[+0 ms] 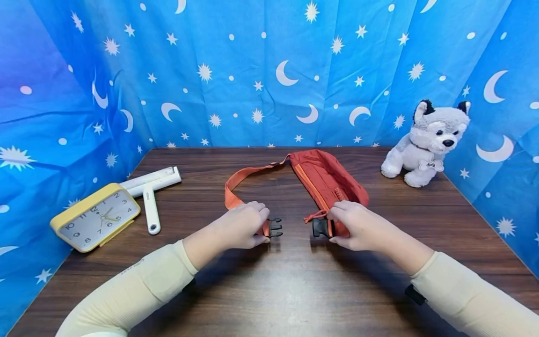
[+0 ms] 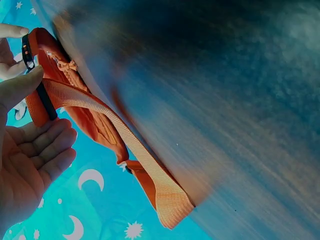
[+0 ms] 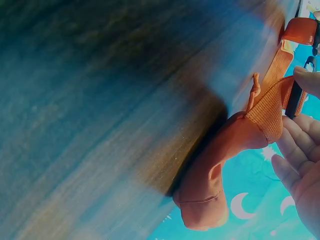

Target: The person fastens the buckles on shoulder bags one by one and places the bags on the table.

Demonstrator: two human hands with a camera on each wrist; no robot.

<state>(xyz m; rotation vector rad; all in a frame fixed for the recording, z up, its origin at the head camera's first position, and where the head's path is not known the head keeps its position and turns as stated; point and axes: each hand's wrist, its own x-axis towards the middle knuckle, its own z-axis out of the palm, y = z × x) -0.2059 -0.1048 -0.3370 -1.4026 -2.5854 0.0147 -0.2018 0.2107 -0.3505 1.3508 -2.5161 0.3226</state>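
Note:
A red waist bag (image 1: 326, 180) with an orange zip lies on the wooden table, its orange strap (image 1: 240, 182) looping out to the left. My left hand (image 1: 244, 224) pinches the strap end with the black pronged buckle half (image 1: 275, 227), between thumb and fingers in the left wrist view. Opposite it, my right hand (image 1: 358, 227) pinches the black socket buckle half (image 1: 321, 228) at the bag's near end. The prongs and the socket face each other with a gap between them. A red zip cord (image 1: 316, 216) hangs beside the socket.
At the left stand a yellow alarm clock (image 1: 98, 217) and a white T-shaped squeegee-like tool (image 1: 151, 201) touching or close behind it. A grey plush dog (image 1: 425, 145) sits at the back right. A blue curtain with moons and stars (image 1: 252, 56) surrounds the table (image 1: 286, 290).

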